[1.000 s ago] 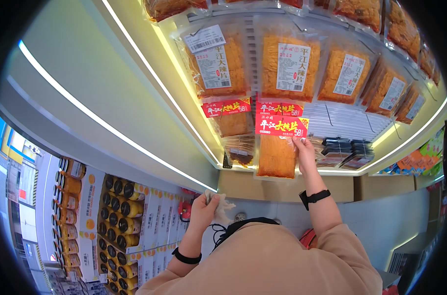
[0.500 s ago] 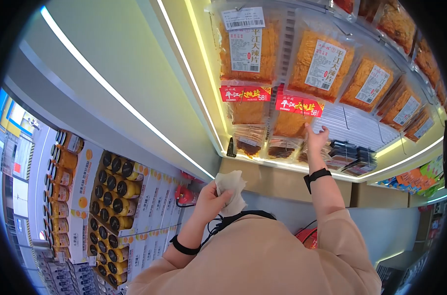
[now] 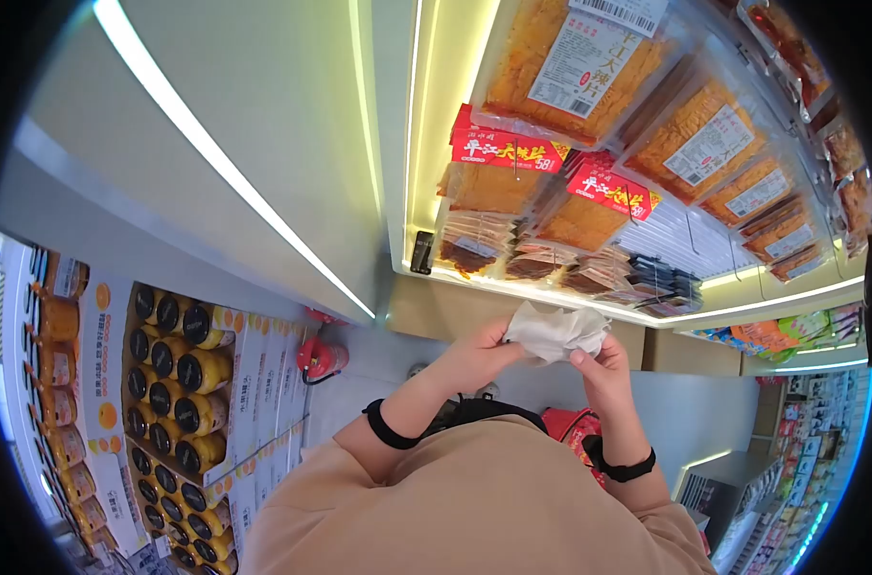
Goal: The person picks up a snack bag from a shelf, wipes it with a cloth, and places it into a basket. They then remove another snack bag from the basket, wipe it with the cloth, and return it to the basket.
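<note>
A crumpled off-white cloth is held up between both hands, in front of my chest and below the lit shelf. My left hand pinches its left end between thumb and fingers. At the right end, my right hand grips it too, thumb on top. Part of the fingers of both hands is hidden behind the cloth. Just beyond the hands, flat dark packets stand in a row on the bottom shelf. Above them hang packs of orange spicy snack sheets with red header cards.
The shelf's lit front edge runs just beyond my hands. To the left stand stacked cartons of yellow jars with black lids. A red fire extinguisher is on the floor beside them. Something red lies below my right forearm.
My right hand has come down from the hanging snack packs and taken hold of the cloth. My left hand has moved right with the cloth. The view has shifted.
</note>
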Action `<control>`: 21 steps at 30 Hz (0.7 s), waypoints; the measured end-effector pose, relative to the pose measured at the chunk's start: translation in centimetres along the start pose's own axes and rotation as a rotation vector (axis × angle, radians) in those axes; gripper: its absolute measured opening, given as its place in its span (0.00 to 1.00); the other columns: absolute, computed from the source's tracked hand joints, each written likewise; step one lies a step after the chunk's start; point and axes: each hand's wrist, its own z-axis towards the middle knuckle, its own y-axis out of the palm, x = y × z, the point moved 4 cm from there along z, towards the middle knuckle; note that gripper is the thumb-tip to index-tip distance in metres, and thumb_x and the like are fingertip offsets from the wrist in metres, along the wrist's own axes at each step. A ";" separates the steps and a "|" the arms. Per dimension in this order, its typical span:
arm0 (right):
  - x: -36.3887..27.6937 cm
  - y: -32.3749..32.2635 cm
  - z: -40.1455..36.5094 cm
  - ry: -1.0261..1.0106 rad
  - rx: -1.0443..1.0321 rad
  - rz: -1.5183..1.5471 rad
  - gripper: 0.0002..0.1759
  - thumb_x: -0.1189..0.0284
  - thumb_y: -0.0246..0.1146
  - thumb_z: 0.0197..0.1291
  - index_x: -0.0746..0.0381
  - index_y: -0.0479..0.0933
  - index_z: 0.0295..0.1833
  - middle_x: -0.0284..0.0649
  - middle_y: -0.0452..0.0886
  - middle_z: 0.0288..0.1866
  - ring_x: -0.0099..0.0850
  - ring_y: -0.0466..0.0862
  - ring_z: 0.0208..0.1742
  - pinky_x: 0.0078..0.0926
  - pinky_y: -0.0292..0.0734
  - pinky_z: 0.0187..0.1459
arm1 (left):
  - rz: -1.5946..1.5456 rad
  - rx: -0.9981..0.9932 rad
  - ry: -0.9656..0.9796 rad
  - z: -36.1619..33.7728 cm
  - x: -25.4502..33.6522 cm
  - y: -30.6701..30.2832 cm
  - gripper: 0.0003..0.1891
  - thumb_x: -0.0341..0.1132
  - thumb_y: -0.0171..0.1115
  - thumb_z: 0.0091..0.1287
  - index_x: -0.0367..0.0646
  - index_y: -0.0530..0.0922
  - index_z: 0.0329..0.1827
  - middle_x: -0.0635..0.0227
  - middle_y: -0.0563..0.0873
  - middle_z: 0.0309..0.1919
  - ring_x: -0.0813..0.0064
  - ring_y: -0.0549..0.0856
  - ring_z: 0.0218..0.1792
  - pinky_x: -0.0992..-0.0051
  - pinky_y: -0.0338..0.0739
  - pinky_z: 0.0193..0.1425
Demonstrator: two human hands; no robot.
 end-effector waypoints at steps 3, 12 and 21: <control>-1.8 -0.2 -1.8 -0.083 0.039 -0.058 0.17 0.77 0.69 0.57 0.64 0.78 0.53 0.32 0.84 0.47 0.21 0.81 0.49 0.22 0.74 0.53 | -0.109 -0.066 0.024 1.5 -0.3 0.4 0.19 0.26 0.55 0.69 0.38 0.72 0.64 0.67 0.81 0.56 0.77 0.78 0.56 0.71 0.70 0.65; -7.6 -2.9 -8.1 -0.491 0.632 -0.392 0.05 0.78 0.65 0.61 0.68 0.80 0.42 0.30 0.80 0.30 0.15 0.73 0.31 0.15 0.67 0.34 | -0.320 0.012 -0.155 6.2 -5.7 6.1 0.16 0.25 0.59 0.67 0.42 0.69 0.56 0.65 0.79 0.53 0.72 0.78 0.56 0.68 0.73 0.62; -7.7 -11.1 -14.6 -0.347 0.453 -0.293 0.12 0.70 0.58 0.70 0.68 0.81 0.46 0.32 0.83 0.33 0.17 0.77 0.32 0.19 0.73 0.34 | -0.044 -0.084 0.006 6.9 -8.4 20.3 0.13 0.30 0.57 0.71 0.42 0.69 0.56 0.66 0.79 0.53 0.75 0.78 0.56 0.71 0.72 0.62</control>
